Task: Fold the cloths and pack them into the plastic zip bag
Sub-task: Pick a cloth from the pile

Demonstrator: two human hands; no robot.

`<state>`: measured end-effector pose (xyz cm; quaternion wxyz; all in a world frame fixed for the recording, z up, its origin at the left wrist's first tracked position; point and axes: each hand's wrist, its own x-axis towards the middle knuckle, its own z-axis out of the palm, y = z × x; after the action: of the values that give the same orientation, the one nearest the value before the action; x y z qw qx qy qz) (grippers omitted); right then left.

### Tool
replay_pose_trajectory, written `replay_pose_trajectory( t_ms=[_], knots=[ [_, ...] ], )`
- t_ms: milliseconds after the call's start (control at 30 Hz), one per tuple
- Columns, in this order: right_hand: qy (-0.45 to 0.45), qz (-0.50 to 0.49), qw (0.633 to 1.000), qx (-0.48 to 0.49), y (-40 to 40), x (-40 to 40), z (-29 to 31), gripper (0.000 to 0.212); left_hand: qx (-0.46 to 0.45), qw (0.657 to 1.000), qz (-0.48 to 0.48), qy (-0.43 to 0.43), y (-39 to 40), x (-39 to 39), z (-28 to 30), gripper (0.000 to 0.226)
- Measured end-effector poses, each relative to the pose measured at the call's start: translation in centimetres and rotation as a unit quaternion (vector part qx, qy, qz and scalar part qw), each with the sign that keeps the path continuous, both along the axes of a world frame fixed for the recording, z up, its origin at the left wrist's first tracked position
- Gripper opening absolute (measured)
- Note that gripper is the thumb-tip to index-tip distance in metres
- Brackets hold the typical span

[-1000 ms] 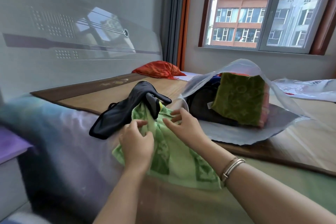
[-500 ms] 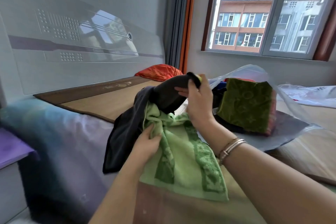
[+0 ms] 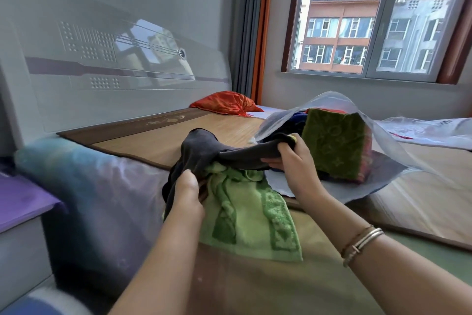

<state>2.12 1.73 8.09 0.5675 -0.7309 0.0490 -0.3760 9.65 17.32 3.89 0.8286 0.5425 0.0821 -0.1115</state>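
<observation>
Head view: everything below came from this one camera, looking down over your arms.
Right hand [image 3: 296,161]: you had your fingers curled tight round one end of the dark cloth [image 3: 229,153], lifted just in front of the bag's mouth.
Left hand [image 3: 187,197]: you pinched the dark cloth's lower, hanging part, fingers closed on the fabric, right against the green towel [image 3: 250,215].
Dark cloth: it stretched between your two hands, raised off the bed and sagging in a hump near the left.
Green towel: it lay rumpled under the dark cloth, spilling toward you over the bed's edge; whether your left fingers also caught it, I couldn't tell.
Plastic zip bag [image 3: 332,100]: it sat open on the mat [image 3: 163,135], just beyond your right hand, mouth gaping toward you.
Olive cloth [image 3: 334,146]: folded, standing inside the bag, with darker fabric tucked behind it.
Orange bundle [image 3: 227,105]: well back, beside the headboard [image 3: 102,59].
Bracelets [image 3: 362,243]: on your right wrist.
</observation>
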Motion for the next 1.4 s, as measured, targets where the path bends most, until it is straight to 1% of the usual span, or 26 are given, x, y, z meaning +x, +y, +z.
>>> replay_pose_trajectory(
  t_ms=[67, 133, 200, 233, 267, 300, 367, 400, 433, 467, 500, 533, 567, 633, 733, 767, 833, 900, 967, 1033, 1067, 1133, 1200, 1267, 1367, 1400],
  knots=[
    [0.017, 0.016, 1.000, 0.007, 0.1, -0.2, -0.7, 0.013, 0.053, 0.998, 0.005, -0.016, -0.1, 0.0, 0.1, 0.038],
    [0.036, 0.042, 0.998, 0.027, 0.2, -0.3, -1.2, 0.011, 0.098, 0.994, 0.006, -0.039, -0.4, 0.3, 0.3, 0.040],
    [0.058, 0.079, 0.994, 0.048, 0.5, -0.4, -1.5, 0.012, 0.181, 0.981, 0.033, -0.060, -0.4, 0.6, 0.5, 0.045],
    [0.068, 0.092, 0.992, 0.050, 0.5, -0.5, -1.7, 0.011, 0.241, 0.966, 0.043, -0.078, -0.2, 0.7, 0.4, 0.046],
    [0.076, 0.101, 0.991, 0.048, 0.5, -0.4, -2.0, 0.014, 0.305, 0.946, 0.050, -0.100, 0.0, 1.1, 0.4, 0.045],
    [0.079, 0.110, 0.990, 0.046, 0.4, -0.4, -2.2, 0.021, 0.363, 0.921, 0.061, -0.128, 0.3, 1.1, 0.9, 0.042],
    [0.076, 0.124, 0.988, 0.052, 0.1, 0.1, -2.4, 0.037, 0.449, 0.866, 0.107, -0.192, 0.5, 2.1, 2.5, 0.032],
    [0.070, 0.127, 0.987, 0.067, -0.1, 0.4, -2.4, 0.037, 0.479, 0.836, 0.131, -0.234, 0.3, 3.0, 3.4, 0.024],
    [0.063, 0.133, 0.985, 0.089, -0.4, 0.7, -2.3, 0.029, 0.510, 0.803, 0.130, -0.281, -0.1, 3.9, 4.4, 0.018],
    [0.054, 0.142, 0.981, 0.118, -0.6, 1.1, -2.3, 0.018, 0.548, 0.764, 0.102, -0.324, -0.7, 4.7, 5.1, 0.019],
    [0.051, 0.152, 0.976, 0.145, -0.9, 1.6, -2.5, 0.009, 0.580, 0.734, 0.055, -0.348, -1.5, 5.3, 5.4, 0.030],
    [0.050, 0.157, 0.973, 0.159, -1.0, 1.8, -2.6, 0.007, 0.603, 0.713, 0.001, -0.357, -2.0, 5.8, 5.4, 0.043],
    [0.050, 0.157, 0.973, 0.159, -1.0, 2.1, -2.8, 0.009, 0.615, 0.701, -0.048, -0.357, -2.5, 6.0, 5.2, 0.051],
    [0.054, 0.142, 0.980, 0.127, -1.1, 2.4, -3.2, 0.005, 0.621, 0.690, -0.105, -0.357, -2.7, 6.6, 4.3, 0.054],
    [0.077, 0.124, 0.984, 0.100, -1.3, 2.3, -3.3, 0.013, 0.598, 0.703, -0.124, -0.366, -2.0, 7.5, 3.9, 0.061],
    [0.079, 0.124, 0.984, 0.105, -1.5, 2.3, -3.3, 0.014, 0.596, 0.706, -0.120, -0.364, -1.7, 7.7, 3.8, 0.064],
    [0.074, 0.128, 0.981, 0.128, -1.7, 2.1, -3.2, 0.014, 0.604, 0.700, -0.111, -0.366, -1.0, 7.7, 3.7, 0.077],
    [0.062, 0.137, 0.975, 0.163, -1.7, 1.7, -3.1, 0.004, 0.599, 0.702, -0.111, -0.368, -0.4, 6.1, 3.9, 0.083],
    [0.049, 0.142, 0.969, 0.194, -1.4, 1.2, -2.8, 0.010, 0.588, 0.699, -0.106, -0.394, -0.2, 4.6, 3.9, 0.076],
    [0.028, 0.130, 0.967, 0.217, -1.1, 0.7, -2.4, 0.010, 0.588, 0.677, -0.120, -0.425, -0.2, 3.5, 3.3, 0.060],
    [0.022, 0.113, 0.969, 0.220, -1.0, 0.5, -2.2, 0.008, 0.593, 0.668, -0.128, -0.430, -0.3, 3.3, 2.9, 0.058],
    [0.003, 0.086, 0.970, 0.225, -1.1, -0.1, -1.7, 0.005, 0.616, 0.656, -0.128, -0.417, -0.4, 3.4, 2.3, 0.062],
    [-0.022, 0.069, 0.972, 0.225, -1.4, -0.7, -1.2, 0.009, 0.630, 0.645, -0.089, -0.423, -0.8, 3.9, 2.2, 0.056],
    [-0.044, 0.050, 0.969, 0.239, -2.1, -1.5, -0.8, 0.012, 0.626, 0.632, -0.037, -0.456, -1.5, 4.1, 2.4, 0.044],
    [-0.086, 0.051, 0.948, 0.301, -3.8, -3.2, -0.1, 0.013, 0.633, 0.614, 0.005, -0.472, -2.5, 3.6, 2.4, 0.036],
    [-0.092, 0.053, 0.944, 0.313, -4.4, -3.9, 0.0, 0.012, 0.633, 0.615, 0.015, -0.470, -2.8, 3.4, 2.2, 0.035]
  ],
)
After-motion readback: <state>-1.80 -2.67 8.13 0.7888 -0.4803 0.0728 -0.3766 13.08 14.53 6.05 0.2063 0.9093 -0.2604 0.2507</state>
